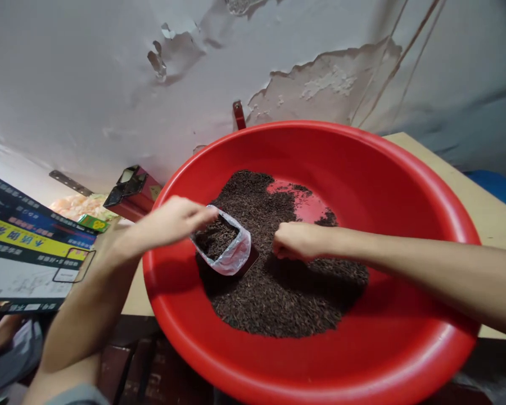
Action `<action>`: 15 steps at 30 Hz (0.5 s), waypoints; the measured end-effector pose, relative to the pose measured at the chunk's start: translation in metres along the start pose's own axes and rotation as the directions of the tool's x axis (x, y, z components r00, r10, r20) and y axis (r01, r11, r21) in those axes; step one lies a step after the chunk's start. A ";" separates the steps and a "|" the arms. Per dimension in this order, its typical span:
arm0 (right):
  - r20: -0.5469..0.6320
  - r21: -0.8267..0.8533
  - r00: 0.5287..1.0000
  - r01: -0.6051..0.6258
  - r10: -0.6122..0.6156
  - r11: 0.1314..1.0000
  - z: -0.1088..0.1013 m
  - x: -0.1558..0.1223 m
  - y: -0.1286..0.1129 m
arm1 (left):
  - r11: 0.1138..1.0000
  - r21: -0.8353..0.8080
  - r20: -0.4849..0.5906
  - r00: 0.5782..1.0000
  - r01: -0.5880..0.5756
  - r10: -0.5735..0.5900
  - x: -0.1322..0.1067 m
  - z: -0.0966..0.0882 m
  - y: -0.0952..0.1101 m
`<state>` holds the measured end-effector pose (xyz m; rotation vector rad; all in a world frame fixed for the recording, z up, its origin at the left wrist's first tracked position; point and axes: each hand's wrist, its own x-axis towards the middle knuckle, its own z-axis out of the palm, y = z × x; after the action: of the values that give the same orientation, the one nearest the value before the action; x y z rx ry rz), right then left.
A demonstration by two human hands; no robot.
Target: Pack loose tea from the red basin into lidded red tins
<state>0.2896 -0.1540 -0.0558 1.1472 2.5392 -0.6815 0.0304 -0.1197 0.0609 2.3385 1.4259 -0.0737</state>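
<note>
A red plastic basin (409, 197) holds a spread heap of dark, dried, shredded leaves (274, 315) that look like loose tea. On the heap stands a small dark box (249, 263) lined with a clear plastic bag (234, 254), its mouth folded outward and dark leaves inside. My left hand (179, 222) reaches over the bag's left rim, fingers stretched out and slightly blurred; whether they touch the bag, I cannot tell. Just right of the box, my right hand (296, 241) is closed in a fist low over the leaves. What it holds, if anything, is hidden.
Left of the basin are a dark red box (135, 194), a green packet (93, 223) and a printed carton (29, 247). Part of another person (8, 349) shows at lower left. A light wooden tabletop (468, 205) supports the basin, against a peeling wall (109, 84).
</note>
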 end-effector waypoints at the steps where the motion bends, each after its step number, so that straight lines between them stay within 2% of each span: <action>1: 0.012 -0.004 1.000 -0.001 0.001 1.000 0.000 0.000 -0.004 | 0.998 -0.051 -0.096 0.994 0.044 -0.049 0.014 -0.010 0.000; 3: 0.028 -0.040 1.000 0.000 0.001 0.999 -0.001 -0.001 -0.011 | 0.994 -0.094 -0.243 0.968 0.046 -0.067 0.051 -0.021 -0.001; 4: 0.029 -0.068 1.000 0.003 -0.001 0.998 -0.001 -0.002 -0.015 | 0.996 -0.081 -0.216 0.975 0.029 -0.046 0.071 -0.021 -0.002; 5: 0.030 -0.094 1.000 0.006 -0.003 0.996 -0.002 -0.002 -0.017 | 0.998 -0.056 -0.078 0.997 0.024 -0.028 0.093 -0.017 -0.004; 6: 0.028 -0.120 1.000 0.003 0.000 0.993 -0.003 -0.003 -0.018 | 0.999 -0.031 0.071 0.997 0.011 -0.008 0.113 -0.010 -0.006; 7: 0.022 -0.146 1.000 -0.005 0.008 0.989 -0.003 -0.003 -0.018 | 1.000 -0.014 0.251 0.968 0.024 -0.020 0.132 -0.001 -0.009; 8: 0.008 -0.169 1.000 -0.013 0.014 0.986 -0.004 -0.004 -0.017 | 0.998 -0.023 0.377 0.925 0.064 -0.051 0.148 0.010 -0.013; 10: -0.024 -0.205 0.999 -0.029 0.024 0.978 -0.006 -0.005 -0.013 | 0.988 -0.038 0.558 0.824 0.148 -0.102 0.172 0.033 -0.022; 11: -0.034 -0.216 0.999 -0.035 0.028 0.976 -0.007 -0.005 -0.010 | 0.983 -0.042 0.607 0.786 0.177 -0.115 0.180 0.043 -0.028; 12: -0.041 -0.222 0.999 -0.042 0.034 0.974 -0.008 -0.006 -0.008 | 0.983 -0.036 0.628 0.769 0.181 -0.119 0.185 0.051 -0.033; 13: -0.048 -0.224 0.998 -0.053 0.043 0.973 -0.010 -0.006 -0.006 | 0.987 -0.015 0.624 0.773 0.158 -0.114 0.189 0.059 -0.037; 15: -0.070 -0.220 0.996 -0.067 0.053 0.973 -0.013 -0.008 -0.004 | 0.996 0.071 0.562 0.823 0.050 -0.081 0.193 0.068 -0.045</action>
<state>0.2912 -0.1540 -0.0399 1.1787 2.5425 -0.3394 0.0944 0.0361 -0.0632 2.0471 1.1988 -0.7697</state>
